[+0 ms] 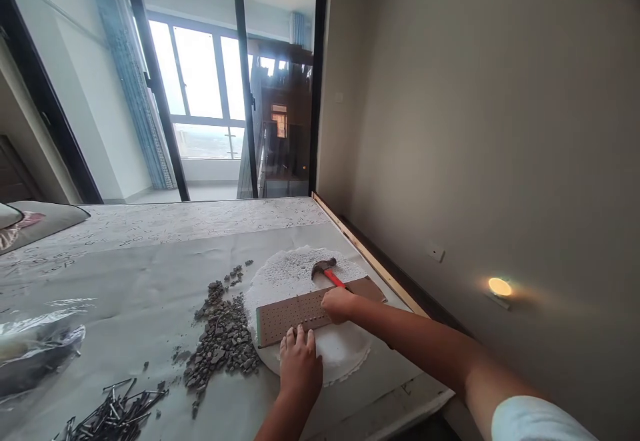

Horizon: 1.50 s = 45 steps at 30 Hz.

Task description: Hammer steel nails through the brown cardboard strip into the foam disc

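My right hand is closed around the red handle of a claw hammer. The hammer's metal head points away from me, above the far edge of a brown board dotted with small holes or nail heads. At the board's near edge, my left hand lies with its fingers stretched out, the fingertips touching or close to the board. A short row of small pale points shows on the board between my hands. Beneath the board is a round white mat with a lacy edge.
Grey gravel lies heaped left of the mat. Long dark nails are piled at the lower left, near a clear plastic bag. A wooden rail and a wall border the right side.
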Available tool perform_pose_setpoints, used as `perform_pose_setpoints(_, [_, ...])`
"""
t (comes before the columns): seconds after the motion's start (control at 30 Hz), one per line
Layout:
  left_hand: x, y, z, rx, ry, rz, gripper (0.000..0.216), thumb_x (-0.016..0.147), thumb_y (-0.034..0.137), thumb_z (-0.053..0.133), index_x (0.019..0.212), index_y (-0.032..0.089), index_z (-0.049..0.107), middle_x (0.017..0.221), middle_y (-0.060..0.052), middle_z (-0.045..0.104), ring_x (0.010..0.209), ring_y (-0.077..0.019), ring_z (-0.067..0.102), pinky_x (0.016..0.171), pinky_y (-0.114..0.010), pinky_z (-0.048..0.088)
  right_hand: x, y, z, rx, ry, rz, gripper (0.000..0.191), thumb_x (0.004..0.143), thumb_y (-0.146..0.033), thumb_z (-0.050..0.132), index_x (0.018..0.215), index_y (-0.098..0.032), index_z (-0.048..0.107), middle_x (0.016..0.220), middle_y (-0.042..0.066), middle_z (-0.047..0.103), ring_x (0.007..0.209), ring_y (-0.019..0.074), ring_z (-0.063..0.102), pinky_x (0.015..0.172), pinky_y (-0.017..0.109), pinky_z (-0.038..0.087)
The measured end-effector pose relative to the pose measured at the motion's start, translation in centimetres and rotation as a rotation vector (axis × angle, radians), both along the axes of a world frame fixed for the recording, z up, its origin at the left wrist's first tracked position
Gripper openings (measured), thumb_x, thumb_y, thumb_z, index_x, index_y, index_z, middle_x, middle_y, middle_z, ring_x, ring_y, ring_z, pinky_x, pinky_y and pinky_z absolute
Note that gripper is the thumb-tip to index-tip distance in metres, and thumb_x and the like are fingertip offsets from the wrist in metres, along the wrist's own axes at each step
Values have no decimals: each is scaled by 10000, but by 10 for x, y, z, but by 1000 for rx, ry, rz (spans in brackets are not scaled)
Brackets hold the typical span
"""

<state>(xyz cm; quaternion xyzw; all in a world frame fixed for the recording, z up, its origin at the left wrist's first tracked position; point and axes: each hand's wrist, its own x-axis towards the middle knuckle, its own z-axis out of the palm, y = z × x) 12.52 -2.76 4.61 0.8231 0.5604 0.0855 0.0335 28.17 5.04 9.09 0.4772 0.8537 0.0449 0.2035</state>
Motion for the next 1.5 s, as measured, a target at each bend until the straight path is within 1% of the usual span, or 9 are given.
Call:
perform_pose_setpoints(0.27, [2, -5, 3, 1, -19, -6, 459, 775, 298, 443, 1172, 112, 581, 1327, -151, 445, 1231, -338, 336, 1019, -460, 237, -3, 4, 1, -19, -28, -2, 267, 759, -211, 505, 894, -70, 686, 911, 190, 677, 848, 252, 625, 667, 321, 485])
perform_pose_setpoints(0.43, [3, -5, 6, 27, -26, -10, 446, 806, 309, 386, 1141, 110, 604, 1302, -151, 474, 1213, -340, 362, 1003, -469, 256, 3, 5, 7, -33, -8, 62, 201, 758, -236, 557, 857, -95, 660, 852, 101, 683, 795, 173, 611, 697, 317, 464])
perform_pose_setpoints(0.6, [4, -5, 8, 13, -24, -14, 441, 806, 290, 383, 1133, 95, 605, 1300, -164, 472, 1208, -348, 367, 991, -478, 270, 4, 5, 10, 5, 88, 56, 215, 713, -268, 559, 766, -103, 688, 758, 105, 685, 680, 167, 578, 558, 263, 385])
perform_pose_setpoints(0.83, [2, -3, 11, 25, -74, -21, 385, 793, 227, 386, 1052, 106, 644, 1245, -166, 522, 1154, -347, 427, 941, -494, 319, 15, 4, 50, 84, 282, 51, 203, 697, -225, 506, 713, -118, 678, 667, 68, 657, 551, 115, 472, 469, 245, 255])
perform_pose_setpoints(0.97, [-2, 0, 18, 114, -303, -65, 421, 739, 120, 385, 1095, 139, 610, 1232, -127, 540, 1175, -291, 423, 969, -452, 308, 7, -15, 63, 30, 370, 129, 194, 720, -235, 478, 695, -138, 644, 632, 24, 630, 514, 82, 422, 459, 217, 257])
perform_pose_setpoints(1.07, [-3, -1, 24, 29, -589, -136, 368, 755, 139, 358, 1005, 164, 627, 1049, -95, 638, 1010, -219, 542, 859, -355, 405, -5, -34, 56, -38, 480, 202, 166, 722, -243, 487, 662, -139, 602, 621, 19, 606, 545, 85, 449, 468, 203, 272])
perform_pose_setpoints(1.17, [-3, -2, 27, -148, -787, -120, 276, 794, 249, 368, 785, 161, 629, 739, -51, 656, 692, -161, 581, 624, -259, 424, -13, -47, 44, -156, 574, 124, 140, 735, -197, 466, 659, -136, 566, 609, 13, 584, 543, 85, 507, 465, 181, 302])
perform_pose_setpoints(1.3, [-4, 1, 24, -224, -851, -106, 243, 776, 289, 425, 664, 159, 597, 611, -15, 600, 580, -124, 526, 543, -220, 360, -11, -52, 38, -359, 743, -28, 192, 814, -197, 380, 763, -136, 554, 591, -9, 569, 494, 79, 559, 448, 156, 359])
perform_pose_setpoints(1.5, [-8, 3, 24, -185, -706, -84, 171, 756, 240, 480, 683, 158, 611, 651, -24, 597, 641, -135, 524, 588, -229, 359, 20, -40, 40, 132, 601, -181, 287, 871, -219, 327, 922, -133, 596, 875, 80, 647, 797, 142, 582, 667, 222, 412])
